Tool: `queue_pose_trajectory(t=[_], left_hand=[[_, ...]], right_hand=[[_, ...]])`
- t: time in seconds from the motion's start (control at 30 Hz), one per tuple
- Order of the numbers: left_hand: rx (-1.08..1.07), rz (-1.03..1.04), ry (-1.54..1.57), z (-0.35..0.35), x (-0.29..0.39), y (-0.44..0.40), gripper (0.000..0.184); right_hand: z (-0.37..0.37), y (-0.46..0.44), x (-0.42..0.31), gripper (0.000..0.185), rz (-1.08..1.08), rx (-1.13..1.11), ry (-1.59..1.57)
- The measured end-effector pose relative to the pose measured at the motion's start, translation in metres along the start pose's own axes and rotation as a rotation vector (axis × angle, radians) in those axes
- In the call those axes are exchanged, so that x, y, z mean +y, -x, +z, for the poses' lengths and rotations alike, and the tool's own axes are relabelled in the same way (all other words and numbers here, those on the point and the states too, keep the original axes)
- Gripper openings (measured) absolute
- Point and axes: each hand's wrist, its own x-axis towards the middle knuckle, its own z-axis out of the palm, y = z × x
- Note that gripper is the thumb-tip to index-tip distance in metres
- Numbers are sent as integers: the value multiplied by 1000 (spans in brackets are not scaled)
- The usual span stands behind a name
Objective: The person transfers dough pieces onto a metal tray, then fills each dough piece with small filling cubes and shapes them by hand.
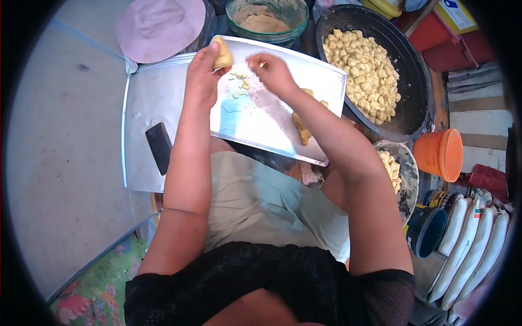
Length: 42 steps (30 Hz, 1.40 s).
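My left hand (206, 68) is wrapped round a lump of yellow dough (223, 54) above the upper left of a metal tray (255, 133). To its right my right hand (269, 70) hovers over the same tray, its fingers curled and pinched together; whatever they may hold is too small to make out. Several small yellow-green pieces (242, 82) lie on the tray between and below the hands. More yellow dough (302, 130) rests at the tray's right side, partly hidden by my right forearm.
A black basin (410, 81) of dough pieces stands at the upper right, a green bowl (266, 37) at the top. A phone (159, 148) lies on another tray (136, 108) at left. An orange bucket (435, 155) and a smaller basin (409, 179) are at right.
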Motion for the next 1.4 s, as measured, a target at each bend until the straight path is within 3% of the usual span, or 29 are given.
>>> queue_pose_trajectory(t=[0.03, 0.1, 0.27, 0.37, 0.47, 0.6, 0.7, 0.77, 0.9, 1.03, 1.17, 1.3, 1.4], left_hand=[[65, 22, 59, -2, 5, 0, 36], [129, 58, 81, -6, 8, -3, 39], [120, 68, 65, -8, 13, -1, 44], [51, 19, 191, -14, 14, -3, 39], [-29, -27, 288, -22, 12, -7, 32], [-11, -32, 223, -18, 11, -5, 25], [-63, -28, 190, -12, 11, -1, 25], [-110, -25, 191, -7, 10, 2, 26], [-185, -3, 178, 1, 8, 6, 27], [-227, 33, 193, 9, 7, 12, 31], [-182, 63, 215, 10, 5, 12, 32], [-159, 41, 250, 11, 2, 11, 34], [-182, -21, 206, 11, -2, 14, 34]], right_hand=[[8, 3, 9, 18, -109, -32, 355], [26, 10, 23, 17, -179, -105, 609], [56, 21, 42, 15, -468, -98, 947], [57, 21, 49, 12, -478, -169, 988], [46, 19, 40, 16, -485, -275, 901], [29, -3, 24, 24, -99, -49, 354], [11, -22, -2, 20, -189, 177, -149], [-1, -20, -42, 22, -216, 181, -333], [-4, -15, -68, 21, -355, 213, -271], [-2, -7, -65, 22, -425, 225, 22], [0, -2, -62, 22, -433, 116, -1], [-9, 0, -60, 28, -559, 16, 309], [-15, -1, -52, 31, -537, -105, 436]])
